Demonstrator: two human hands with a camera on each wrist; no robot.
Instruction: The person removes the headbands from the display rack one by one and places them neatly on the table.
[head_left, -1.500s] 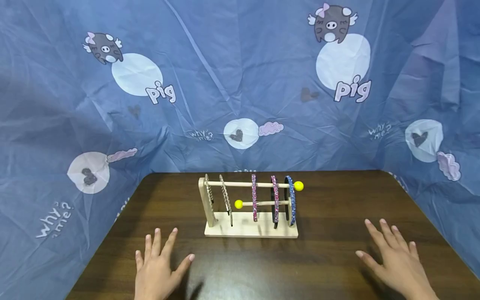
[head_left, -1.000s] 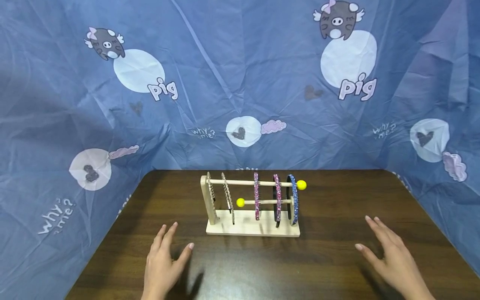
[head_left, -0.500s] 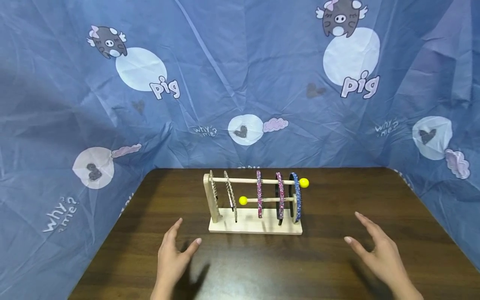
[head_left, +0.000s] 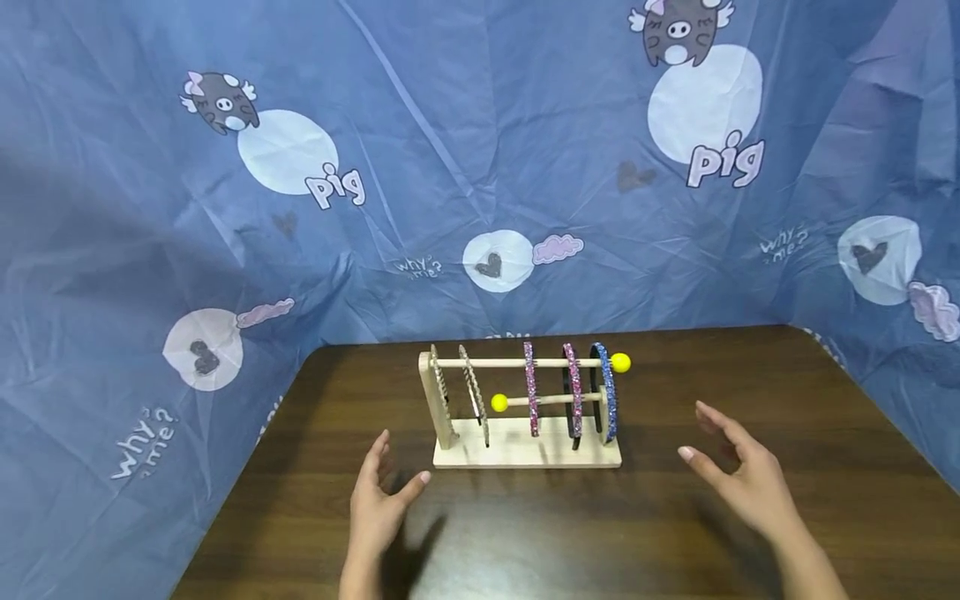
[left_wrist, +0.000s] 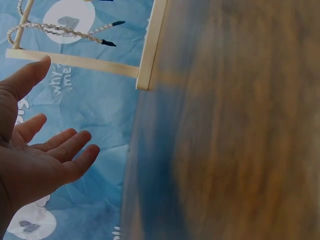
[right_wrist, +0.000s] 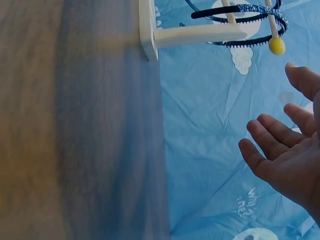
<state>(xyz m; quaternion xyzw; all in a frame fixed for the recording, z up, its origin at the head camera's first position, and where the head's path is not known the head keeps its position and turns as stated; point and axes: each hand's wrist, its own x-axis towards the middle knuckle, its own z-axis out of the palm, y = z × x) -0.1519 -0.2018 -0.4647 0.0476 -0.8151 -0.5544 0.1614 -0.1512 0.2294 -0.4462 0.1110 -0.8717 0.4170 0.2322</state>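
Observation:
A pale wooden rack (head_left: 525, 456) stands on the table, with two rods tipped by yellow balls. Two beige braided headbands (head_left: 474, 392) hang at its left end. Two pink glittery headbands (head_left: 531, 387) and a blue glittery headband (head_left: 609, 392) hang toward the right. My left hand (head_left: 375, 504) is raised left of the rack, thumb and fingers spread, holding nothing. To the right, my right hand (head_left: 753, 483) also holds nothing, its thumb apart from relaxed fingers. In the right wrist view its thumb is near the yellow ball (right_wrist: 277, 46) at the rod's end.
The dark wooden table (head_left: 525, 542) extends around the rack. Behind and beside it hangs a blue fabric backdrop (head_left: 420, 200) with pig prints, meeting the table's back edge. Shadows of both hands fall on the tabletop.
Both hands have moved inward toward the rack and turned from palm-down to palms facing each other. The rack sits slightly farther right in view as the camera shifts; the headbands hang as before.

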